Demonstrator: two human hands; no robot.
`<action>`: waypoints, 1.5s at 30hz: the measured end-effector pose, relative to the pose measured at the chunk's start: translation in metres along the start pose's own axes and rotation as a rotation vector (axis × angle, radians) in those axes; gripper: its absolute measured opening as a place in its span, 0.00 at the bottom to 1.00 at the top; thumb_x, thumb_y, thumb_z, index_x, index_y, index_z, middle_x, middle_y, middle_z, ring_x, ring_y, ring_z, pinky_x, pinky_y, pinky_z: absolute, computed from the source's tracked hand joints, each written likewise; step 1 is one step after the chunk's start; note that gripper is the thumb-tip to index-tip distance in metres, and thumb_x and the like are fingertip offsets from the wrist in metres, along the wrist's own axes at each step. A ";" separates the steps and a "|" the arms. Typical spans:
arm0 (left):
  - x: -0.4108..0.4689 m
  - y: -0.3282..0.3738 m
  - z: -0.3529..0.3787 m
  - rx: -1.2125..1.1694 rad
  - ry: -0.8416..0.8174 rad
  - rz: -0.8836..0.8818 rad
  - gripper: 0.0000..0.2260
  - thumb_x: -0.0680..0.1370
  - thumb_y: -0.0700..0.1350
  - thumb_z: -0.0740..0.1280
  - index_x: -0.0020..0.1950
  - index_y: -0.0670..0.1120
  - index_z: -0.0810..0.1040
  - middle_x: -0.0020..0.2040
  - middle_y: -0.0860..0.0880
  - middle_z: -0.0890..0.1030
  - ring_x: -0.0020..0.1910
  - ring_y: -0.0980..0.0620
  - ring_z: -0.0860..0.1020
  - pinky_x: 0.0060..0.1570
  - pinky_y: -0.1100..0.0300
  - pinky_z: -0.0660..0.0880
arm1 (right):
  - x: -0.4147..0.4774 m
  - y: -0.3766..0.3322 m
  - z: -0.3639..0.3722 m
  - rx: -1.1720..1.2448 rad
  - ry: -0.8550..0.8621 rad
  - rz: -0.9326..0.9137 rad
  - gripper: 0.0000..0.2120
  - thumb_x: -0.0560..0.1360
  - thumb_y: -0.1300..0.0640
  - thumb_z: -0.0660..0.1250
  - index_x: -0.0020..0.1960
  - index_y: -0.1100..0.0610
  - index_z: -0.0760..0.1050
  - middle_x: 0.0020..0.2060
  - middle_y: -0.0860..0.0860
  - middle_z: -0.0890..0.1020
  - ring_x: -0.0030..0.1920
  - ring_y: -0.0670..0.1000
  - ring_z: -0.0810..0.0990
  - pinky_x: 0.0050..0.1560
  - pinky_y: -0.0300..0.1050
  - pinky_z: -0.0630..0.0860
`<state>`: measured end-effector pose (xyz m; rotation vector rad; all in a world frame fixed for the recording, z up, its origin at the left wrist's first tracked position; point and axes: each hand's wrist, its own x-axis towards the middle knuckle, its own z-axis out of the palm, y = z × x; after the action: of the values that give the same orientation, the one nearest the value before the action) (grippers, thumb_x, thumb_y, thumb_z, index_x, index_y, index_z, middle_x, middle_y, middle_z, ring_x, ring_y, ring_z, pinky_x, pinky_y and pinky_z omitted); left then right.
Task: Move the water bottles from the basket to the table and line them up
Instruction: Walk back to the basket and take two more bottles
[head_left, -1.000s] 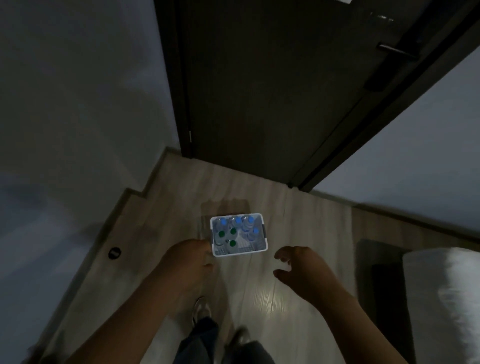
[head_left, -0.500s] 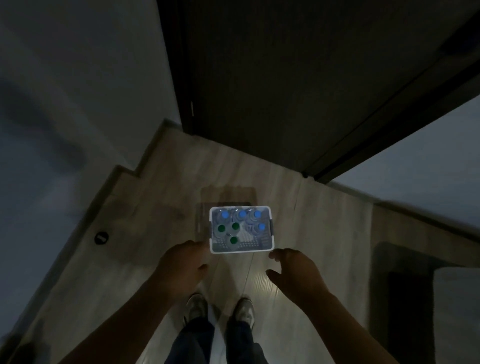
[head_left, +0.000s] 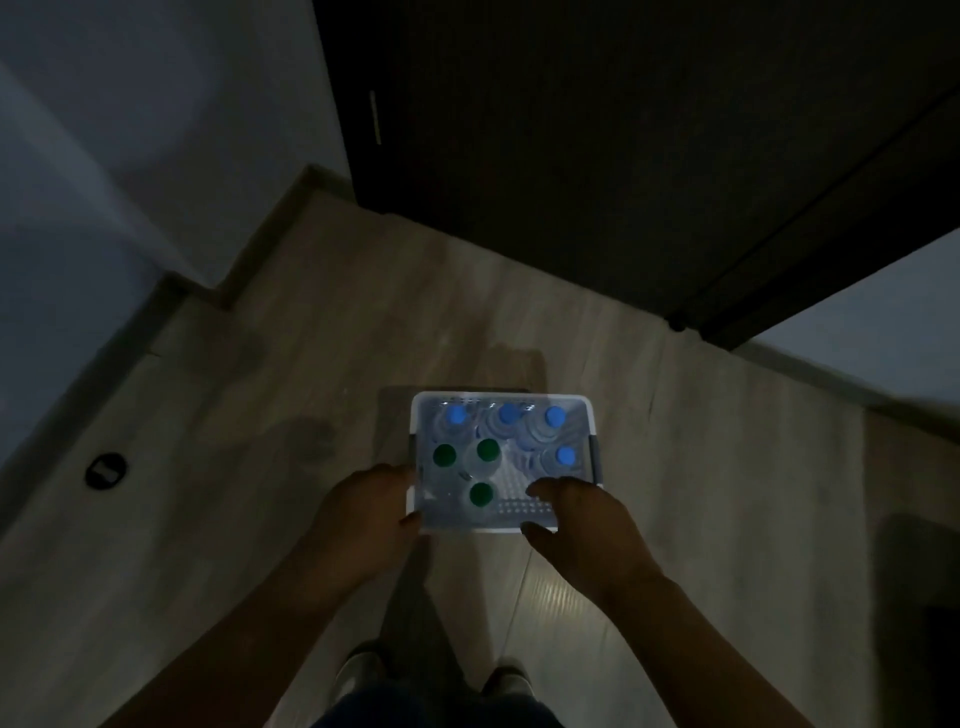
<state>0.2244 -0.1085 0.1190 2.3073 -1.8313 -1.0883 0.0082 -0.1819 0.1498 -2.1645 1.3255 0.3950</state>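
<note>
Dim floor (head_left: 311, 364) is bearing the basket (head_left: 588, 410) at twelve o'clock; left hand (head_left: 363, 514) and right hand (head_left: 576, 525) are flanking its near corners, fingers loosely spread.

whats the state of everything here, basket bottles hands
basket, on the floor, loaded with seven bottles
blue-capped bottles, four, upright, capped, in the basket
green-capped bottles, three, upright, capped, in the basket
left hand, at the basket's near left corner, grip unclear
right hand, over the basket's near right rim, grip unclear
</note>
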 end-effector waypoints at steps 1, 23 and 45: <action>0.014 -0.007 0.015 -0.017 0.020 -0.007 0.08 0.79 0.49 0.63 0.56 0.48 0.75 0.56 0.49 0.79 0.51 0.55 0.77 0.55 0.62 0.74 | 0.013 0.007 0.017 0.012 0.009 -0.006 0.17 0.76 0.47 0.65 0.63 0.50 0.73 0.59 0.48 0.79 0.58 0.46 0.77 0.57 0.37 0.71; 0.130 -0.078 0.132 -0.004 0.332 0.200 0.25 0.74 0.56 0.68 0.68 0.50 0.70 0.60 0.49 0.77 0.56 0.52 0.75 0.52 0.61 0.71 | 0.114 0.083 0.180 0.093 0.383 -0.324 0.21 0.69 0.42 0.70 0.61 0.43 0.74 0.55 0.40 0.79 0.50 0.34 0.70 0.45 0.24 0.64; 0.152 -0.070 0.178 -0.719 0.623 0.279 0.09 0.72 0.52 0.71 0.52 0.57 0.80 0.49 0.63 0.78 0.52 0.65 0.76 0.57 0.57 0.76 | 0.130 0.068 0.228 0.523 0.694 -0.398 0.15 0.72 0.43 0.65 0.57 0.45 0.74 0.53 0.37 0.78 0.57 0.36 0.76 0.57 0.28 0.71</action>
<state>0.2057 -0.1450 -0.1220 1.6421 -1.2024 -0.6998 0.0181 -0.1613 -0.1208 -2.0817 1.0951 -0.8364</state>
